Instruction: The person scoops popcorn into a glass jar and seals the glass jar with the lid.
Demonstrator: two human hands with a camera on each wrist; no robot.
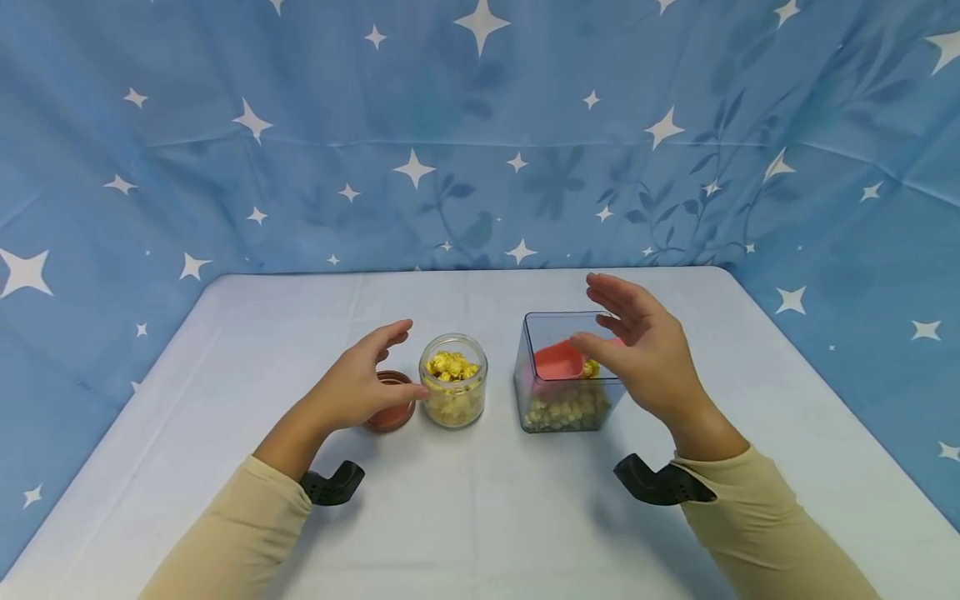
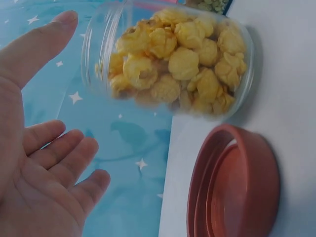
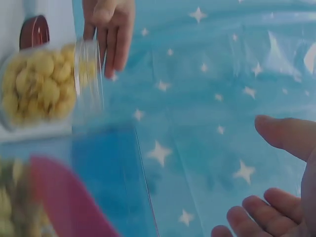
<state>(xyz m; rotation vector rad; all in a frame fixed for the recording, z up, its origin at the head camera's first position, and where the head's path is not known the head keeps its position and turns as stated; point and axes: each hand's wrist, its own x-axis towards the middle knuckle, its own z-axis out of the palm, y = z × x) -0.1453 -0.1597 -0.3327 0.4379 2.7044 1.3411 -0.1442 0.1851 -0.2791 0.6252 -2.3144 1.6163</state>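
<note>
A clear glass jar (image 1: 454,407) of yellow popcorn (image 2: 185,64) stands upright without a cover. To its left a reddish-brown round lid (image 2: 259,187) lies on the table, its hollow side up. My left hand (image 1: 360,387) hovers over that lid, thumb toward the jar, fingers spread apart and holding nothing. A square clear plastic box (image 1: 528,407) to the right holds more popcorn, with a pinkish-red scoop (image 1: 557,363) resting inside. My right hand (image 1: 645,354) is raised at the box's right side, thumb and fingers parted around bare air, partly covering the scoop in the head view.
A white cloth covers the table (image 1: 465,517). Behind it and along the sides hangs a blue curtain (image 1: 480,208) with white stars. Each wrist wears a black camera mount (image 1: 333,483).
</note>
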